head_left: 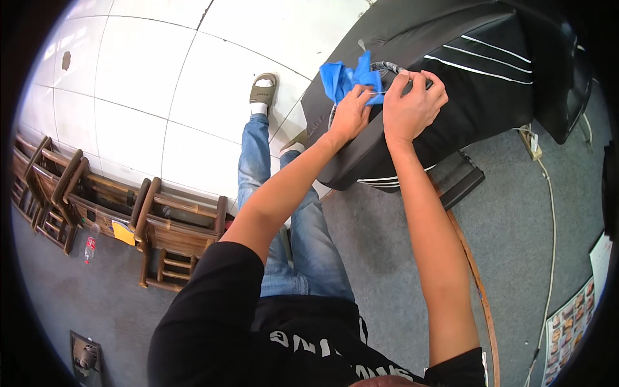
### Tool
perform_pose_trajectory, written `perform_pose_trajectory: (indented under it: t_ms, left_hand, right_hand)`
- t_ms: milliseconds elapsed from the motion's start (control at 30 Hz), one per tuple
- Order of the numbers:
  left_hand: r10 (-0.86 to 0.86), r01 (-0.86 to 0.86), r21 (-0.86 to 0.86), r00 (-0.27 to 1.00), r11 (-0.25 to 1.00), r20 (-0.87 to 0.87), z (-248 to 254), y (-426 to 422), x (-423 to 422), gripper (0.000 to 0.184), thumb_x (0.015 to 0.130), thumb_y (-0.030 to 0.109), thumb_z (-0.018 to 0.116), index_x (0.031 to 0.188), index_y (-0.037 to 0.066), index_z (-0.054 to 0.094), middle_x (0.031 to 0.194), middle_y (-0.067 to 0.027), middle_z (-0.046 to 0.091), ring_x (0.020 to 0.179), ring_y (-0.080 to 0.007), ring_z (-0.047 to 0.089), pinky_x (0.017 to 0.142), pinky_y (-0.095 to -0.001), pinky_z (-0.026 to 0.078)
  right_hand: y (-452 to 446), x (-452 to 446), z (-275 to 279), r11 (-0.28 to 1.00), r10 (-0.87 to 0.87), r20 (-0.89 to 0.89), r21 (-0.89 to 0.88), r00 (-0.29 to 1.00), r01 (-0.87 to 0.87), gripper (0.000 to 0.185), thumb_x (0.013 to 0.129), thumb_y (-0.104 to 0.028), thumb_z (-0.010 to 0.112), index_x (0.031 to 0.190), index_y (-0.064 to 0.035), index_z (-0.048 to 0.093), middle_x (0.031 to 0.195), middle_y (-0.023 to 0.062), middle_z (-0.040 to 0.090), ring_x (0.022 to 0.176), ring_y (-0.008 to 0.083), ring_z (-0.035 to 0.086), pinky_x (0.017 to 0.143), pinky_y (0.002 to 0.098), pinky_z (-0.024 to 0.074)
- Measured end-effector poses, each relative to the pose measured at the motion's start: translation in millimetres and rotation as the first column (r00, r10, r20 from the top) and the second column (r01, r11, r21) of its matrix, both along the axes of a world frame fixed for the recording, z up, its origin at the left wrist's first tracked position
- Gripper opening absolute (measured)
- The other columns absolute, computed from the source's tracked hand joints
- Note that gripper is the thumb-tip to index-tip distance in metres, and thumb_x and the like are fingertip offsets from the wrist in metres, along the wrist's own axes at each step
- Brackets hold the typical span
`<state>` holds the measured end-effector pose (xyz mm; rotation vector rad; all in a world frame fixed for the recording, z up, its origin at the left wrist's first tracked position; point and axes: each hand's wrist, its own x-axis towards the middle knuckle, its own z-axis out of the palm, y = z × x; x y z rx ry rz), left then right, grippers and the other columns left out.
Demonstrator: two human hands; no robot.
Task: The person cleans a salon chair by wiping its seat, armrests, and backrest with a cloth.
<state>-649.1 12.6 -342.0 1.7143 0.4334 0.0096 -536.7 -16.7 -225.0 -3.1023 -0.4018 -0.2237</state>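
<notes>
A crumpled blue cloth [342,79] lies on the black padded seat [387,39] with white stripes. My left hand [353,115] is closed at the cloth's lower edge, its fingertips against the fabric. A curved grey patterned band [387,66] runs behind the cloth towards my right hand [416,106]. That hand is closed too, thumb and fingers curled together beside the band. Something dark shows at its fingertips, but its kind is hidden. A thin pale strand passes between the two hands.
Wooden chairs [177,222] line the left side, with a plastic bottle [90,246] beside them. A white cable [548,219] crosses the grey floor at right, near a printed sheet [570,322]. White tiles [142,77] cover the floor ahead.
</notes>
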Motion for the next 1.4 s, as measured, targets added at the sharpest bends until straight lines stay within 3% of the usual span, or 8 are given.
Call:
perform_pose_trajectory:
  t_ms: [267, 367, 533, 967, 1167, 1233, 1333, 1400]
  left_hand:
    - [-0.266, 0.197, -0.240, 0.914, 0.951, -0.306, -26.9, 59.4, -97.4, 0.030, 0.097, 0.008, 0.055, 0.127, 0.007, 0.060, 0.117, -0.0111, 0.065, 0.102, -0.0270, 0.065, 0.093, -0.0393, 0.052]
    - [0.050, -0.567, -0.480, 0.679, 0.669, -0.733, -21.8, 95.3, -106.6, 0.033, 0.100, 0.012, 0.052, 0.132, 0.007, 0.061, 0.116, -0.0074, 0.067, 0.101, -0.0181, 0.063, 0.093, -0.0338, 0.051]
    - [0.202, -0.634, -0.323, 0.614, 0.703, -0.763, -21.3, 152.9, -117.6, 0.037, 0.101, 0.019, 0.051, 0.134, 0.006, 0.060, 0.109, -0.0051, 0.065, 0.098, -0.0153, 0.059, 0.090, -0.0298, 0.048]
    - [0.189, -0.480, -0.528, 0.838, 0.701, -0.511, 45.9, 135.6, 150.5, 0.036, 0.103, 0.019, 0.054, 0.134, 0.002, 0.056, 0.108, -0.0099, 0.070, 0.090, -0.0200, 0.068, 0.081, -0.0355, 0.057]
    - [0.155, -0.180, -0.459, 0.984, 0.870, -0.092, 85.5, 67.1, 335.5, 0.029, 0.102, 0.024, 0.056, 0.122, 0.005, 0.065, 0.102, -0.0102, 0.070, 0.094, -0.0246, 0.066, 0.086, -0.0389, 0.051]
    - [0.098, -0.033, -0.542, 0.991, 0.840, 0.091, 96.5, 48.8, 389.4, 0.024, 0.107, 0.025, 0.054, 0.103, 0.005, 0.067, 0.079, -0.0025, 0.062, 0.069, -0.0126, 0.058, 0.064, -0.0310, 0.050]
    - [-0.038, 0.082, -0.174, 0.970, 0.981, 0.240, 85.3, 26.4, 437.2, 0.058, 0.107, 0.032, 0.046, 0.156, 0.002, 0.040, 0.164, -0.0344, 0.021, 0.155, -0.0462, 0.019, 0.127, -0.0424, 0.016]
    - [0.003, 0.042, -0.155, 0.960, 0.987, 0.280, 77.0, 19.7, 442.7, 0.055, 0.102, 0.023, 0.049, 0.151, -0.003, 0.044, 0.147, -0.0345, 0.044, 0.139, -0.0471, 0.041, 0.118, -0.0451, 0.031]
  right_hand:
    - [8.2, 1.4, 3.0, 1.000, -0.008, 0.037, 0.018, 0.999, 0.008, 0.011, 0.090, -0.022, 0.067, 0.088, -0.0114, 0.068, 0.116, 0.0083, 0.061, 0.112, 0.0338, 0.056, 0.077, 0.0478, 0.0506]
    - [8.4, 2.2, 5.1, 1.000, 0.003, 0.053, 0.014, 0.999, -0.003, 0.012, 0.090, -0.023, 0.067, 0.088, -0.0112, 0.067, 0.115, 0.0083, 0.062, 0.110, 0.0337, 0.057, 0.076, 0.0482, 0.0501]
    - [10.0, 3.3, 7.6, 0.998, -0.039, 0.039, 0.048, 0.998, 0.037, 0.014, 0.090, -0.024, 0.066, 0.087, -0.0102, 0.067, 0.115, 0.0083, 0.062, 0.115, 0.0331, 0.057, 0.079, 0.0485, 0.0490]
    - [11.1, 2.4, 12.6, 0.985, -0.119, -0.031, 0.119, 0.992, 0.122, 0.013, 0.090, -0.024, 0.068, 0.087, -0.0111, 0.068, 0.117, 0.0062, 0.061, 0.119, 0.0322, 0.055, 0.087, 0.0479, 0.0477]
    - [13.5, 7.9, 17.3, 0.984, -0.132, -0.048, 0.114, 0.990, 0.137, 0.012, 0.089, -0.022, 0.069, 0.089, -0.0107, 0.067, 0.117, 0.0073, 0.060, 0.120, 0.0329, 0.055, 0.090, 0.0490, 0.0468]
    - [14.1, 7.2, 16.1, 0.983, -0.139, -0.052, 0.116, 0.989, 0.144, 0.012, 0.089, -0.022, 0.069, 0.089, -0.0105, 0.066, 0.117, 0.0075, 0.060, 0.120, 0.0332, 0.056, 0.091, 0.0493, 0.0464]
    - [14.8, 8.0, 17.6, 0.983, -0.155, -0.091, 0.086, 0.984, 0.163, 0.013, 0.089, -0.022, 0.068, 0.087, -0.0103, 0.064, 0.119, 0.0070, 0.060, 0.119, 0.0333, 0.057, 0.092, 0.0488, 0.0467]
    - [15.2, 8.0, 19.2, 0.983, -0.159, -0.117, 0.078, 0.980, 0.169, 0.013, 0.090, -0.023, 0.068, 0.087, -0.0104, 0.064, 0.120, 0.0064, 0.060, 0.119, 0.0330, 0.057, 0.091, 0.0483, 0.0471]
